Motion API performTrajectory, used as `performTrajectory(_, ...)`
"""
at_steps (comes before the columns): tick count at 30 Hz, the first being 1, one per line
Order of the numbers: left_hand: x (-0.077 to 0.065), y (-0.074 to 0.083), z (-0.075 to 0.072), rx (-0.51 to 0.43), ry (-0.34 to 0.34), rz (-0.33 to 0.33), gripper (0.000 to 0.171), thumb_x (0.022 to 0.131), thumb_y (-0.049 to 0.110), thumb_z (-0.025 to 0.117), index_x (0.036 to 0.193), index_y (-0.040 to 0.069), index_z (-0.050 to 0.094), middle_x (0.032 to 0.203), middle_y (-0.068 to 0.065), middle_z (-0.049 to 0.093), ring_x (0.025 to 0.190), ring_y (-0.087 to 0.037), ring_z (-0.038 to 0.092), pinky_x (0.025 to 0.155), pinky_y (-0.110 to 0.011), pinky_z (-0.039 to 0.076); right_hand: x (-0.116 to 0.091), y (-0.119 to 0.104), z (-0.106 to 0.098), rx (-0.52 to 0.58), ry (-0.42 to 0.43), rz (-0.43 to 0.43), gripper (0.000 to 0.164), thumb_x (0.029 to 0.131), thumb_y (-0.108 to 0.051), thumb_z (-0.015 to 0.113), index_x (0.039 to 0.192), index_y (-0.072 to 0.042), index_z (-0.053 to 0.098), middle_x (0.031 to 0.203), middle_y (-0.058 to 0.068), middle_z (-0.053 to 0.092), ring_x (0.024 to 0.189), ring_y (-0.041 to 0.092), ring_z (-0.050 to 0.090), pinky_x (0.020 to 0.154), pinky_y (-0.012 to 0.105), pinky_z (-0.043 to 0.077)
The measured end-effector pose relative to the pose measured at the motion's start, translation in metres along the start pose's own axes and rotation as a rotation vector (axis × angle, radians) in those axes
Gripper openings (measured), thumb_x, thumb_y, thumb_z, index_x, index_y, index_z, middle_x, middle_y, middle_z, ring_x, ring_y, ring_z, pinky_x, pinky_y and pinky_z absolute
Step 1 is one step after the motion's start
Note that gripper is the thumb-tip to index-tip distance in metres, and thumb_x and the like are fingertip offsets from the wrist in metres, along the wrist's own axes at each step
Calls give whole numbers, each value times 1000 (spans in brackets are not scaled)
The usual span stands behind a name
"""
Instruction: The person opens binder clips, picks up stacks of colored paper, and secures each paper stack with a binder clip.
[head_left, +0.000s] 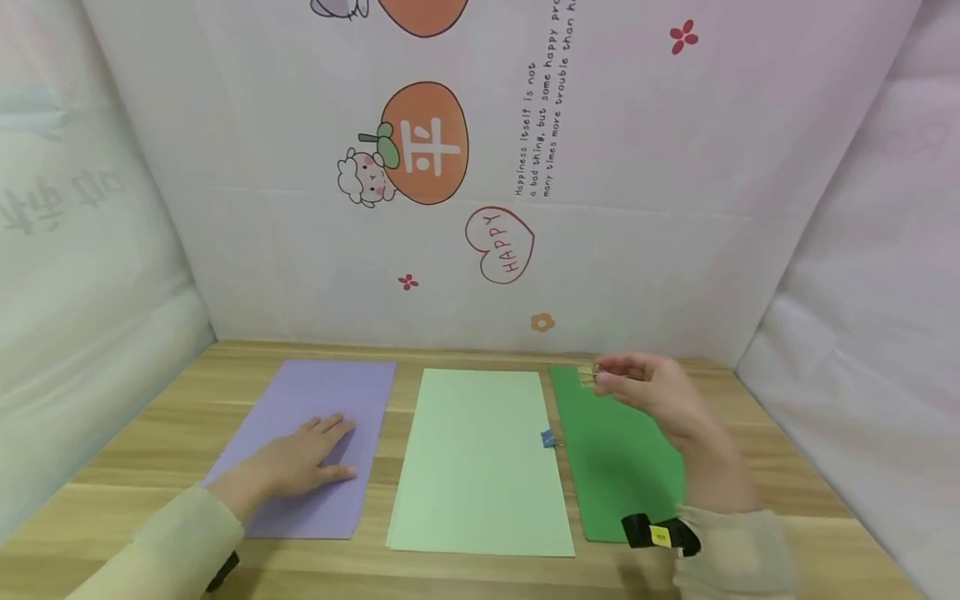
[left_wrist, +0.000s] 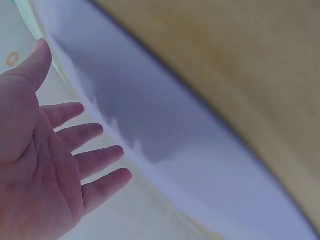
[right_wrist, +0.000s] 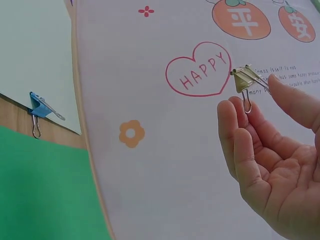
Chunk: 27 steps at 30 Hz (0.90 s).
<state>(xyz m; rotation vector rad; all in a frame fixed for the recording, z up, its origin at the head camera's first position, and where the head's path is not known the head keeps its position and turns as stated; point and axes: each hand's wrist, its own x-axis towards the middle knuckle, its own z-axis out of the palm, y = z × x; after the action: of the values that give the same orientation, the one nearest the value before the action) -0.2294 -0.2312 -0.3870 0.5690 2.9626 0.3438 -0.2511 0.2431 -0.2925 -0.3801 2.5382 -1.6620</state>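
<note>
My right hand (head_left: 652, 392) pinches a yellow binder clip (right_wrist: 245, 80) by its wire handles, between the thumb and fingers. The clip is up off the table, over the far end of the dark green paper stack (head_left: 618, 467). My left hand (head_left: 303, 458), fingers spread and fairly straight, is over the purple paper stack (head_left: 337, 383) and casts a shadow on it. Between them lies the pale green paper stack (head_left: 483, 467), with a blue binder clip (head_left: 548, 438) on its right edge. No clip shows on the purple stack.
The wood-grain table (head_left: 795, 492) carries the three stacks side by side. A white printed cloth (head_left: 600, 267) rises behind the table's far edge, and white cloth walls (head_left: 862, 275) close in both sides. Black bands (head_left: 660, 533) sit at both wrists.
</note>
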Motion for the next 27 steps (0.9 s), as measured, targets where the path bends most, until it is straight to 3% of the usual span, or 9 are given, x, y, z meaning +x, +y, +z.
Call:
performTrajectory(6,-3,-6,-22,37,80,13,75,93,42,65,145,-8,42,147,-35,41,135,-55,39,111,-66,32,2,-3,-1,17,3,-3,51,96,-27,67,133,6,54,108,-9,68,98,5,66,93,18,52)
performTrajectory(11,-1,-17,-33,45,119,-90,65,94,29,65,138,-15,45,139,-36,49,129,-54,46,109,-63,36,3,-4,-2,31,13,0,51,96,-28,68,132,5,55,105,-11,68,98,5,67,92,17,52)
performTrajectory(16,1,-32,-38,22,90,-255,63,95,24,62,133,-23,42,134,-43,47,125,-59,45,106,-65,38,3,-1,-1,38,13,18,53,95,-30,69,133,3,55,107,-11,68,99,5,66,91,16,51)
performTrajectory(19,1,-38,-43,-9,62,-320,66,94,23,61,131,-27,39,133,-47,44,124,-62,43,105,-66,38,2,0,0,34,17,23,53,95,-31,69,134,2,55,108,-9,67,100,6,66,92,17,50)
performTrajectory(27,-2,-45,-53,-44,-20,-388,75,88,24,68,123,-34,36,126,-51,44,118,-63,46,101,-65,42,2,2,-1,37,18,7,53,95,-29,68,134,4,54,109,-9,66,100,6,66,92,17,50)
